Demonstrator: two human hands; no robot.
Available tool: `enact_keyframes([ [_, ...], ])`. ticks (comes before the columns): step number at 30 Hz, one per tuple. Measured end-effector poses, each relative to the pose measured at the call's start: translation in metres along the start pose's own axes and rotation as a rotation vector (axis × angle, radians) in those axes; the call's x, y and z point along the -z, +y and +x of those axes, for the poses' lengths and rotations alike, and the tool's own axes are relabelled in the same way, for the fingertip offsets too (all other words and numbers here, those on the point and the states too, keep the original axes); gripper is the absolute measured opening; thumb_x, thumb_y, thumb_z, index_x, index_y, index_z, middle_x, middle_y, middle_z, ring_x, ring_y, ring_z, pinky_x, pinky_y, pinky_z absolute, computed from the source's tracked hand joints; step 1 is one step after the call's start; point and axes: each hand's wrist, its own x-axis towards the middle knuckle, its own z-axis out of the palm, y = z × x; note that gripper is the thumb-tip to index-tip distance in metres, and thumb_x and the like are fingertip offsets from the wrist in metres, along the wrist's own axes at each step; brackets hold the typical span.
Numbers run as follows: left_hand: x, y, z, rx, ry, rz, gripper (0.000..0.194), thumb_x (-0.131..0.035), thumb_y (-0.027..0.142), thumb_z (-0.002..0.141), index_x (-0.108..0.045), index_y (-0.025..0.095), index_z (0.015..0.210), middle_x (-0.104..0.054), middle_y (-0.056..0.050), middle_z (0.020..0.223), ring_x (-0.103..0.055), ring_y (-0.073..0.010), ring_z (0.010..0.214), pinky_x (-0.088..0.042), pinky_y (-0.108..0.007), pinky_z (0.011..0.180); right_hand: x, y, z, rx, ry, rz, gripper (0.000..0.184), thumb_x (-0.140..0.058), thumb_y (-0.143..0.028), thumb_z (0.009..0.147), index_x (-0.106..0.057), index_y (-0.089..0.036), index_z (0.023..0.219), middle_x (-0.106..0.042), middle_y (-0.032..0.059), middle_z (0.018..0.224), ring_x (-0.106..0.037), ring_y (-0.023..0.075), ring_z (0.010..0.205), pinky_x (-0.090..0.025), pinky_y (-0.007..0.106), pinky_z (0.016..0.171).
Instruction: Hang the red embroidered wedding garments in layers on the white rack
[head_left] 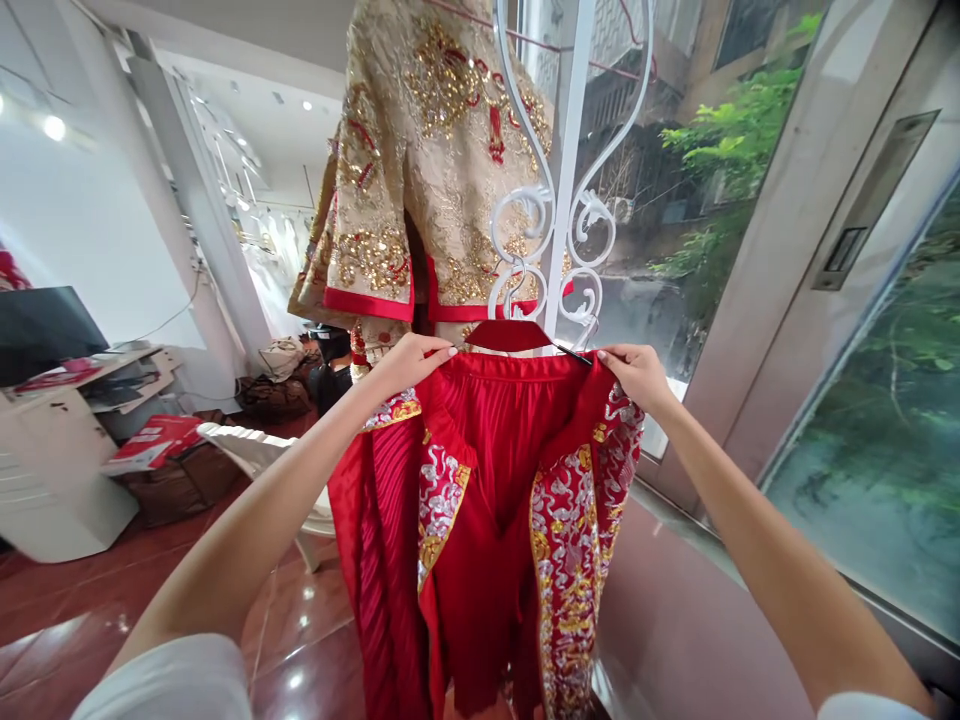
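Observation:
A red skirt (487,560) with pleats and gold and silver embroidered panels hangs in front of me. My left hand (420,362) pinches its waistband at the left end. At the right end, my right hand (634,372) grips the waistband between thumb and fingers, close to the black arm of a hanger. The dark red hanger (510,335) shows above the waistband, and its metal hook meets the white scrolled rack. The waistband stretches between my two hands, and its front panels fall apart around the middle.
A beige jacket (450,150) with gold sequins and red trim hangs behind, on the white metal rack (566,200). A white chair (255,450) stands at the left. Farther left are a desk (67,470) and bags (277,390). Window panes (877,400) line the right.

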Motion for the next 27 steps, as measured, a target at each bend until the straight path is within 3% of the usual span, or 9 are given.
enact_keyframes([
  [4, -0.006, 0.001, -0.004, -0.085, -0.039, 0.194, 0.041, -0.042, 0.042, 0.086, -0.068, 0.013, 0.079, -0.065, -0.002, 0.064, -0.055, -0.0136, 0.058, -0.038, -0.021, 0.059, 0.005, -0.003, 0.017, -0.064, -0.021, 0.028, 0.037, -0.057, -0.047, 0.072, -0.070, -0.014, 0.084, -0.063, 0.0041, 0.061, -0.052, 0.0154, 0.048, -0.038, 0.026, 0.045],
  [10, -0.013, -0.002, -0.005, -0.136, -0.026, 0.340, 0.039, -0.038, 0.043, 0.088, -0.068, 0.017, 0.090, -0.070, -0.009, 0.087, -0.064, -0.0199, 0.078, -0.043, -0.024, 0.070, 0.007, -0.006, 0.035, -0.026, -0.116, 0.139, 0.038, -0.064, -0.050, 0.065, -0.068, -0.014, 0.076, -0.062, 0.0025, 0.060, -0.051, 0.0130, 0.050, -0.039, 0.025, 0.047],
  [14, -0.015, -0.003, -0.004, -0.133, -0.025, 0.385, 0.039, -0.040, 0.044, 0.087, -0.067, 0.016, 0.089, -0.070, -0.010, 0.083, -0.065, -0.0210, 0.073, -0.044, -0.025, 0.068, 0.002, -0.007, 0.042, -0.086, -0.018, 0.209, 0.033, -0.064, -0.046, 0.063, -0.064, -0.014, 0.068, -0.057, 0.0006, 0.054, -0.046, 0.0107, 0.046, -0.037, 0.024, 0.044],
  [19, -0.015, 0.001, -0.005, -0.131, -0.015, 0.394, 0.035, -0.041, 0.040, 0.087, -0.067, 0.016, 0.087, -0.070, -0.010, 0.082, -0.065, -0.0212, 0.073, -0.044, -0.026, 0.068, -0.003, -0.005, 0.051, -0.211, 0.064, 0.401, 0.025, -0.065, -0.039, 0.061, -0.062, -0.014, 0.066, -0.061, 0.0042, 0.060, -0.052, 0.0134, 0.053, -0.043, 0.026, 0.050],
  [22, -0.016, 0.001, -0.006, -0.109, -0.010, 0.410, 0.034, -0.042, 0.040, 0.086, -0.067, 0.017, 0.090, -0.071, -0.009, 0.083, -0.065, -0.0209, 0.074, -0.044, -0.025, 0.069, -0.005, -0.009, 0.047, -0.123, 0.011, 0.358, 0.028, -0.062, -0.041, 0.065, -0.063, -0.014, 0.072, -0.062, 0.0037, 0.064, -0.054, 0.0140, 0.056, -0.044, 0.027, 0.054],
  [27, -0.016, -0.001, -0.009, -0.051, 0.021, 0.487, 0.041, -0.041, 0.044, 0.085, -0.064, 0.017, 0.107, -0.069, -0.010, 0.099, -0.065, -0.0239, 0.086, -0.045, -0.029, 0.077, 0.004, -0.022, 0.029, 0.124, -0.189, -0.062, 0.031, -0.055, -0.043, 0.074, -0.068, -0.015, 0.076, -0.064, 0.0017, 0.069, -0.056, 0.0174, 0.067, -0.044, 0.029, 0.064],
])
